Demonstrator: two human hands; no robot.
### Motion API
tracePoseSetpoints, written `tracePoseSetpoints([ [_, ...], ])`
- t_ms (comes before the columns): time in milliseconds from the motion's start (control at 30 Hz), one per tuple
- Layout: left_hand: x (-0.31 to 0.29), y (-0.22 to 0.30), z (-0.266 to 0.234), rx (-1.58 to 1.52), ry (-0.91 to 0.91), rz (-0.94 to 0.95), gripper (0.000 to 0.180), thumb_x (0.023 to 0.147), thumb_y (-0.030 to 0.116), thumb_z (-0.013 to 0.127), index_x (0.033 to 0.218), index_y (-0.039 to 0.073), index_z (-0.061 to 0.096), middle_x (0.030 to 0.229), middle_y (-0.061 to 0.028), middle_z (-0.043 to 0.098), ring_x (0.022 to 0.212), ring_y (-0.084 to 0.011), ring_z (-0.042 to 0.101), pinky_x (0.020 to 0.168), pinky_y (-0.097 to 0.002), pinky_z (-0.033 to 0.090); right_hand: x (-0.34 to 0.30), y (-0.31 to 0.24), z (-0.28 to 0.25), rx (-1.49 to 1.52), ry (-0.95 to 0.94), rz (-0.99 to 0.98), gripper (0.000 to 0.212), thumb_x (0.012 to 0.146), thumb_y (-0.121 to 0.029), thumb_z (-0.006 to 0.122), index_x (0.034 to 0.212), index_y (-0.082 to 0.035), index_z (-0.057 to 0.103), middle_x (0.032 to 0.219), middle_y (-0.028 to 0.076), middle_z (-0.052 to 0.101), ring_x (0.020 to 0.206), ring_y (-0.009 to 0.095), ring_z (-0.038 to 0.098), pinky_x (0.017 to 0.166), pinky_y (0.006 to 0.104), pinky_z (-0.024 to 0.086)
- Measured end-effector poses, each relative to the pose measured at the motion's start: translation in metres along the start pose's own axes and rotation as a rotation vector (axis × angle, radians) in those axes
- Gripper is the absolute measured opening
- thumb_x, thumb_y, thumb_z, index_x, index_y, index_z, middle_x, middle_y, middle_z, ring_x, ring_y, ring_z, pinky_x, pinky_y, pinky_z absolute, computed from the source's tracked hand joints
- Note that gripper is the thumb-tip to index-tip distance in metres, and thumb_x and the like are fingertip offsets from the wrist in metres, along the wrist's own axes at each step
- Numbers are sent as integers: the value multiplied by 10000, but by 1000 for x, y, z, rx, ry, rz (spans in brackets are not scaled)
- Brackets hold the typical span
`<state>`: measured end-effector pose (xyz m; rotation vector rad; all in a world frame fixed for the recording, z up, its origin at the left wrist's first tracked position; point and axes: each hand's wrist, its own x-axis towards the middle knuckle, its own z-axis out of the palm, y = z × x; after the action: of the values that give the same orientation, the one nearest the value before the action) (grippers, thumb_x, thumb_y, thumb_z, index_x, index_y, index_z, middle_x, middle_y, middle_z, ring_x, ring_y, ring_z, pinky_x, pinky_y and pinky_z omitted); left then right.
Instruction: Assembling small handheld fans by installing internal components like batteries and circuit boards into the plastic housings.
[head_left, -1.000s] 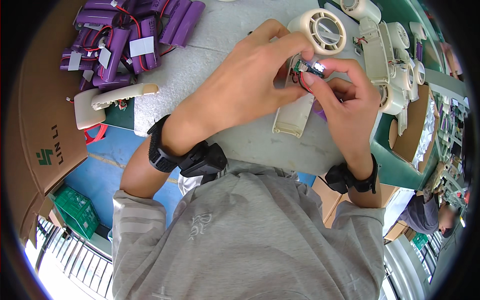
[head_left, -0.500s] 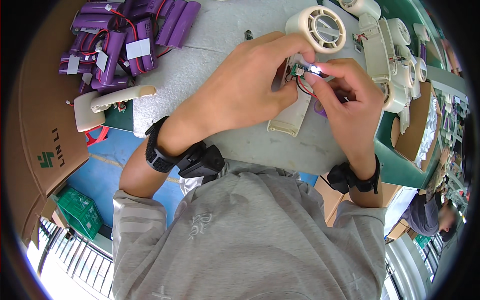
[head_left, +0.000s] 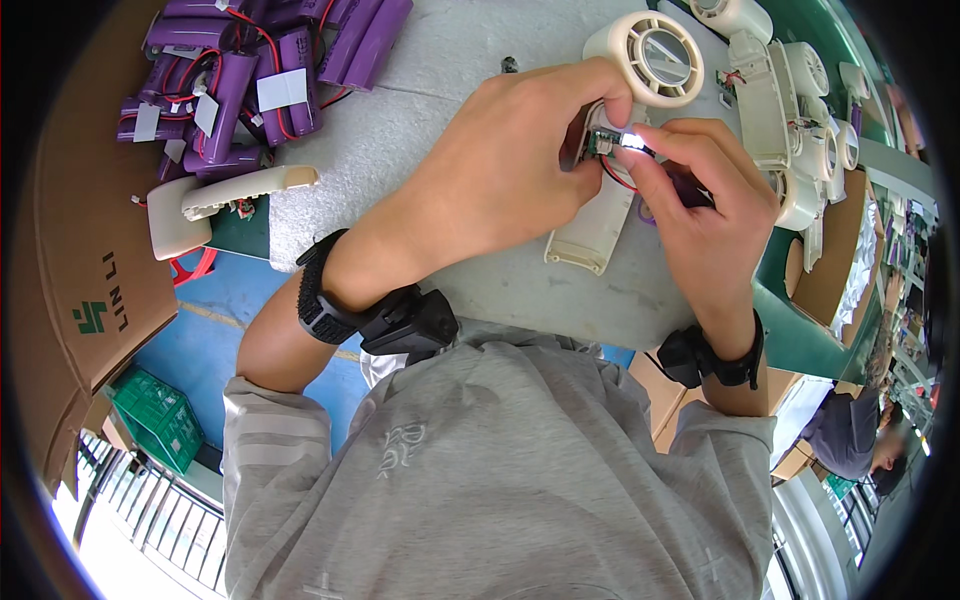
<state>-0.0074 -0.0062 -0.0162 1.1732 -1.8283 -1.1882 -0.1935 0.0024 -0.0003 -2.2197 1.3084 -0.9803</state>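
Against a second ago, the picture barely shifts: our left hand has its thumb drawn slightly back, and the thin red and black wires bow more openly below the small green circuit board. The white light at the board's three o'clock end is lit throughout, so we judge that it has power and that this is close handling.

Our right hand pinches that lit end between thumb and forefinger; our left hand curls around the nine o'clock side, but we cannot tell whether its fingertips grip. The board sits above a long cream plastic shell, which reaches toward seven o'clock on the grey surface. A round cream slatted fan head lies at one o'clock, a pile of purple cylindrical batteries at nine.
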Motion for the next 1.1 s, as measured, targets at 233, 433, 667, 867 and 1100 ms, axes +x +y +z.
tracePoseSetpoints([
  [233, 1, 2, 0, -12, 2, -26, 324, 710, -21, 653, 988, 58, 508, 753, -65, 584, 656, -173, 593, 649, -294, 506, -1, -4, 0, 1, -40, 97, 188, 771, 18, 762, 950, 12, 702, 869, 52, 654, 627, 85, 606, 548, 199, 477],
  [433, 0, 0, 2, 1, 22, 3, 323, 707, -17, 652, 986, 54, 506, 739, -65, 577, 649, -170, 585, 648, -290, 499, -2, -3, 3, -75, 9, -20, 187, 779, 6, 760, 959, 15, 711, 844, 54, 650, 601, 83, 598, 520, 205, 463],
  [667, -1, -2, -1, -81, 11, 21, 331, 716, -28, 647, 1013, 50, 523, 742, -75, 585, 666, -171, 601, 674, -284, 512, -1, -5, 5, -84, 36, 11, 172, 739, -39, 782, 902, -40, 727, 779, 51, 641, 556, 135, 571, 488, 255, 448],
  [867, -1, -2, -6, -190, -65, 16, 307, 801, -63, 638, 1088, 45, 655, 915, -114, 678, 810, -202, 671, 734, -292, 532, 0, -3, -3, 19, -38, 138, 131, 769, -51, 770, 867, -18, 689, 762, 54, 645, 545, 111, 565, 480, 248, 436],
  [1100, 3, -4, -15, 1, -132, 175, 315, 835, -56, 636, 1118, 67, 697, 1011, -104, 687, 897, -215, 668, 784, -293, 525, 1, -4, -9, 114, -206, 436, 165, 819, -72, 741, 855, -4, 596, 722, 65, 640, 574, 101, 596, 490, 253, 442],
])
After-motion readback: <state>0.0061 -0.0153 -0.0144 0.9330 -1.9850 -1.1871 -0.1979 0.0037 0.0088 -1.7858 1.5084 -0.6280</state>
